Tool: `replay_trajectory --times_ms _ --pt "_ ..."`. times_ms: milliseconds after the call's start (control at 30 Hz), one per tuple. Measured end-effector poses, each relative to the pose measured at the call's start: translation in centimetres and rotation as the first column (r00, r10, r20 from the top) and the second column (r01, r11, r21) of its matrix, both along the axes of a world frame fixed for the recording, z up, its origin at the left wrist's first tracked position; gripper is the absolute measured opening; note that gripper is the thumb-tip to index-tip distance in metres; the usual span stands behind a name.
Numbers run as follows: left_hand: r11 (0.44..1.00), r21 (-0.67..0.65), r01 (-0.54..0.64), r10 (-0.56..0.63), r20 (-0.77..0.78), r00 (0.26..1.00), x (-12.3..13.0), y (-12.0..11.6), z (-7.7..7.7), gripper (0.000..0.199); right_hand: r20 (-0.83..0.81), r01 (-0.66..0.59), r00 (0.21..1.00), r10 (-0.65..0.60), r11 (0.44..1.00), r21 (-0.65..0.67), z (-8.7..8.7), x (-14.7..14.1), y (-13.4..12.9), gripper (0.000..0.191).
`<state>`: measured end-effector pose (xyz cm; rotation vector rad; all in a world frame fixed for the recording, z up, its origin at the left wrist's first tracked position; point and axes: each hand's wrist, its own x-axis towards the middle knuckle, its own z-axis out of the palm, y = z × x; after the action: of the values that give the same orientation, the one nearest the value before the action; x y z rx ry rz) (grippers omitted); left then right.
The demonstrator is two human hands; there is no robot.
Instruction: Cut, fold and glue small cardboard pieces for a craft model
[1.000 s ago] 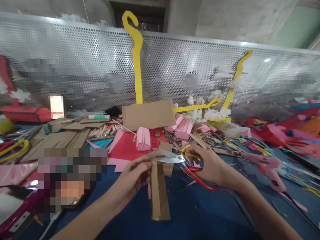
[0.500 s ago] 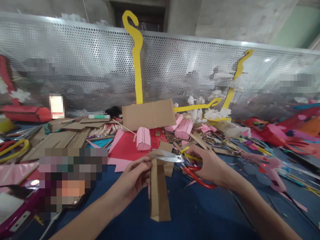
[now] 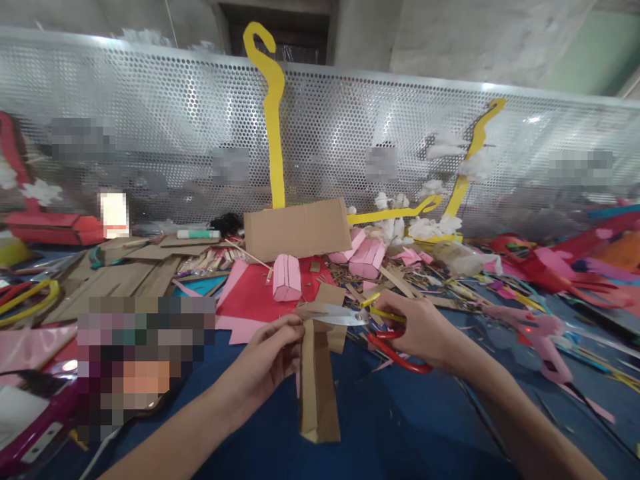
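My left hand (image 3: 277, 350) pinches the upper end of a folded brown cardboard strip (image 3: 319, 393), whose lower end hangs toward me over the blue table. In my right hand (image 3: 413, 327) is a pair of scissors (image 3: 345, 315) with one yellow and one red handle. Their blades point left and lie across the top of the strip, close to my left fingertips. The blades look nearly closed at the strip's upper edge. Just beyond, a pink paper-covered block (image 3: 287, 279) rests on red paper (image 3: 250, 293).
Behind stands a brown cardboard box (image 3: 299, 230) with a yellow hooked piece (image 3: 274, 133) rising from it. A pink glue gun (image 3: 545, 337) lies at right. Cardboard sheets (image 3: 120, 287) and a purple tool (image 3: 45, 427) are at left. A perforated metal panel (image 3: 340, 120) closes the back.
The scissor blades have come closer together, and the red handle has shifted slightly. My left hand and the cardboard strip stay almost where they were.
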<state>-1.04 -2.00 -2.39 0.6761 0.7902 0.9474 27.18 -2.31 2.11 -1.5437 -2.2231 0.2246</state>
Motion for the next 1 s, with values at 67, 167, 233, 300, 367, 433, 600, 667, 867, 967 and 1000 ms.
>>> replay_trajectory --times_ms 67,167,233,300,367,433,600,667,867,967,1000 --pt "1.0 0.005 0.007 -0.007 -0.003 1.0 0.0 0.1 -0.2 0.037 0.018 0.003 1.0 -0.003 1.0 -0.001 -0.1 0.2 0.0 0.018" --pt "1.0 0.003 0.007 -0.007 -0.02 1.0 0.0 0.1 -0.1 0.04 0.038 0.016 0.999 -0.017 1.0 0.015 -0.2 0.4 0.1 0.02" --pt "1.0 -0.005 -0.001 0.001 -0.031 1.0 -0.1 0.1 0.1 0.042 0.043 0.024 0.999 -0.025 0.999 0.025 -0.3 0.5 0.1 0.021" --pt "1.0 -0.005 -0.001 0.001 -0.036 0.999 -0.1 0.0 0.3 0.043 0.055 0.031 0.998 -0.033 0.999 0.027 -0.2 0.5 0.1 0.021" --pt "1.0 0.007 0.014 -0.014 -0.032 0.999 -0.1 0.0 0.3 0.04 0.072 0.038 0.997 -0.04 0.999 0.022 -0.2 0.5 0.1 0.021" --pt "1.0 0.02 0.018 -0.017 -0.025 1.0 -0.1 0.0 0.2 0.038 0.086 0.057 0.995 -0.058 0.998 0.015 -0.1 0.4 0.1 0.019" --pt "0.999 0.033 0.003 -0.002 -0.018 1.0 -0.1 -0.1 0.5 0.031 0.095 0.086 0.992 -0.086 0.996 0.003 0.0 0.3 0.1 0.02" --pt "0.999 0.044 0.023 -0.021 -0.043 0.999 -0.1 -0.2 0.7 0.03 0.092 0.093 0.991 -0.093 0.996 0.007 0.1 0.3 0.0 0.019" --pt "0.988 0.127 0.092 -0.083 -0.076 0.994 -0.7 0.0 1.1 0.03 0.061 0.093 0.994 -0.096 0.995 0.046 0.0 0.1 0.0 0.021" --pt "0.983 0.148 0.11 -0.095 -0.108 0.99 -0.9 0.0 1.3 0.03 0.036 0.088 0.995 -0.091 0.994 0.059 -0.3 -0.3 0.0 0.03" --pt "0.981 0.152 0.118 -0.1 -0.118 0.988 -0.9 0.0 1.5 0.03 0.031 0.088 0.995 -0.09 0.995 0.053 -0.3 -0.4 0.0 0.035"
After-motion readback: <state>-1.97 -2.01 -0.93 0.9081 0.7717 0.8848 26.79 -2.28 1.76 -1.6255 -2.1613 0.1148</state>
